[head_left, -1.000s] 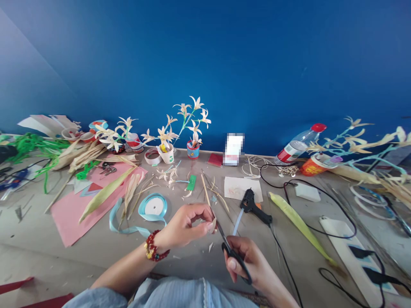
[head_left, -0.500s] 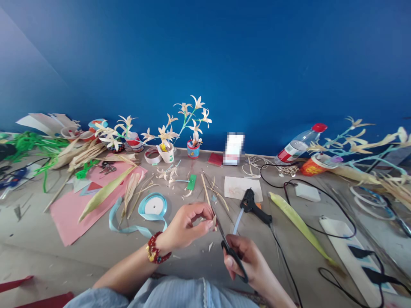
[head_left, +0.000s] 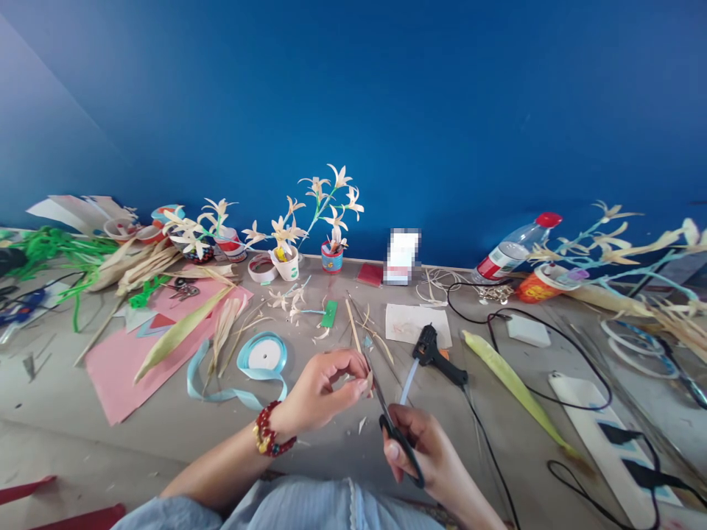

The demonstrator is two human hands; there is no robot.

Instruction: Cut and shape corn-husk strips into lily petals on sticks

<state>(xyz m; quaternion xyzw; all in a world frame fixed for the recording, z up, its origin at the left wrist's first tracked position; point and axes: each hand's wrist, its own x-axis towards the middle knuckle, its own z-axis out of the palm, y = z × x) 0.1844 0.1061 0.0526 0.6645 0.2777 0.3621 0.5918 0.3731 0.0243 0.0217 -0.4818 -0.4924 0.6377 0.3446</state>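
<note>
My right hand [head_left: 415,440] is closed around the black handles of a pair of scissors [head_left: 385,402], whose blades point up and left toward my other hand. Between the thumb and fingertips of my left hand [head_left: 330,384] is a small pale piece of corn husk [head_left: 370,382], right beside the blades. The fingers hide part of it. Just beyond the left fingertips a thin pale husk strip [head_left: 353,327] lies on the table. Small pale scraps [head_left: 362,424] are scattered below the hands.
A black glue gun [head_left: 442,358] lies right of centre by white paper [head_left: 395,321]. Left are a blue ribbon roll [head_left: 265,355] and pink paper [head_left: 118,375] under a green husk [head_left: 182,333]. Husk flowers in cups [head_left: 286,265] line the wall. A power strip [head_left: 596,445] lies right.
Almost nothing differs. Both hands, the scissors and the husk piece keep nearly the same position.
</note>
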